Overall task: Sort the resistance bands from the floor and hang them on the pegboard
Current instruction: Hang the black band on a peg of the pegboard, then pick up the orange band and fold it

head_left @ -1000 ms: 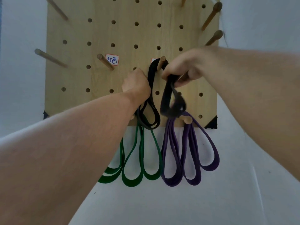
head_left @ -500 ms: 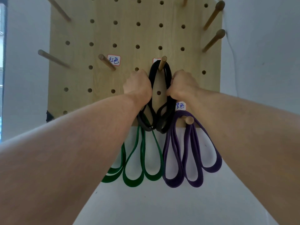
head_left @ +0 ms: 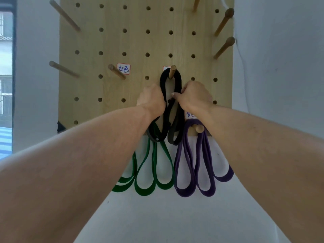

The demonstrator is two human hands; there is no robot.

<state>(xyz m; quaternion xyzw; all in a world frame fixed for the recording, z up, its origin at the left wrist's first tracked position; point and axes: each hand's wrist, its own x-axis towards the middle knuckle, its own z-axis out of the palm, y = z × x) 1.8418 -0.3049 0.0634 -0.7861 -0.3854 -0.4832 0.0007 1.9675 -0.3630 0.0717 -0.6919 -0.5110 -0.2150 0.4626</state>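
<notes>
A light wooden pegboard (head_left: pixel 136 42) drilled with rows of round holes stands against a pale grey wall (head_left: pixel 280 67). Black looped resistance bands (head_left: pixel 171 109) hang over a short wooden peg (head_left: pixel 172 71) near the board's middle, their lower ends reaching just past the bottom edge. The left hand (head_left: pixel 151 99) curls round the left strands of the black bands, and the right hand (head_left: pixel 194 96) pinches the right strands, thumb tip showing at the inner side. Both forearms reach up from below and hide much of the board's lower edge.

Below, green looped resistance bands (head_left: pixel 154 172) hang down over the wall; their peg is hidden behind the left wrist. Just beside them, purple looped resistance bands (head_left: pixel 194 172) hang from a round-ended wooden peg (head_left: pixel 199 128) partly covered by the right wrist. A white handwritten label (head_left: pixel 123 68) sits beside a bare slanted peg (head_left: pixel 116 71) to the left. More bare pegs stick out along both side edges. A window (head_left: pixel 5 85) shows at far left.
</notes>
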